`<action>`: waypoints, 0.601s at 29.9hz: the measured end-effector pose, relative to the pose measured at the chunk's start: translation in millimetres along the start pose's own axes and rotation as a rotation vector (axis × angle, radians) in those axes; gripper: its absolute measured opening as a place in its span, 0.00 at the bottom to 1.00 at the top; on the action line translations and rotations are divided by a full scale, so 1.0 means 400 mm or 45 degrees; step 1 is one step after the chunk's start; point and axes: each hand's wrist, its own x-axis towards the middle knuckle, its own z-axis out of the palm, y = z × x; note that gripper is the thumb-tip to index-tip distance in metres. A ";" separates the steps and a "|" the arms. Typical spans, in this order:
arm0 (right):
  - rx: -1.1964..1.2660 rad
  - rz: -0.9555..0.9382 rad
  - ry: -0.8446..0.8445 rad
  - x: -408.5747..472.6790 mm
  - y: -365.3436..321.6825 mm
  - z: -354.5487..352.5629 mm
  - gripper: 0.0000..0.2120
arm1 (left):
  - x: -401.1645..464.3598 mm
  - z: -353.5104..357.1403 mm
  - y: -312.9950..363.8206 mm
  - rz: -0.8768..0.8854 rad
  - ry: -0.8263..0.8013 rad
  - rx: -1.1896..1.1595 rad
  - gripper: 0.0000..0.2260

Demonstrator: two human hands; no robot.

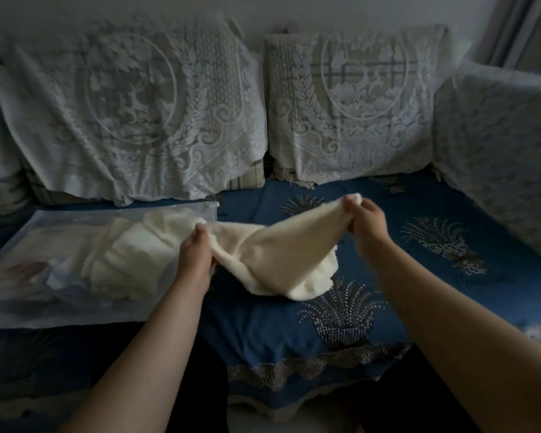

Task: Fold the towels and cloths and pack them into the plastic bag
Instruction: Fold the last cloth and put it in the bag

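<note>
I hold a cream fluffy towel (281, 257) in the air above the blue sofa seat. My left hand (196, 257) grips its left edge. My right hand (364, 221) pinches the opposite corner, held higher and farther back. The towel's lower part sags toward the seat between my hands. To the left a clear plastic bag (28, 251) lies flat on the seat. A pile of more cream towels (128, 260) rests on or in the bag; I cannot tell which.
The seat is covered by a blue cloth (403, 276) with a pale plant pattern and a lace front edge. Two back cushions under white lace covers (132, 120) stand behind. A lace-covered armrest (506, 157) rises at the right.
</note>
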 end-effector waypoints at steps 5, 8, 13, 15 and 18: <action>0.114 -0.171 -0.049 -0.034 -0.219 -0.037 0.06 | -0.029 -0.021 0.209 0.424 0.085 0.005 0.15; 0.053 -0.415 -0.004 -0.085 -0.321 -0.050 0.06 | -0.069 -0.032 0.317 0.620 0.146 -0.097 0.15; -0.411 -0.701 0.048 -0.149 -0.455 -0.073 0.19 | -0.120 -0.054 0.435 0.932 0.146 -0.156 0.08; -0.597 -0.717 0.059 -0.141 -0.479 -0.075 0.12 | -0.115 -0.051 0.451 0.972 0.134 -0.100 0.04; -0.809 -0.614 -0.005 -0.103 -0.471 -0.085 0.17 | -0.088 -0.045 0.439 0.903 0.055 0.051 0.13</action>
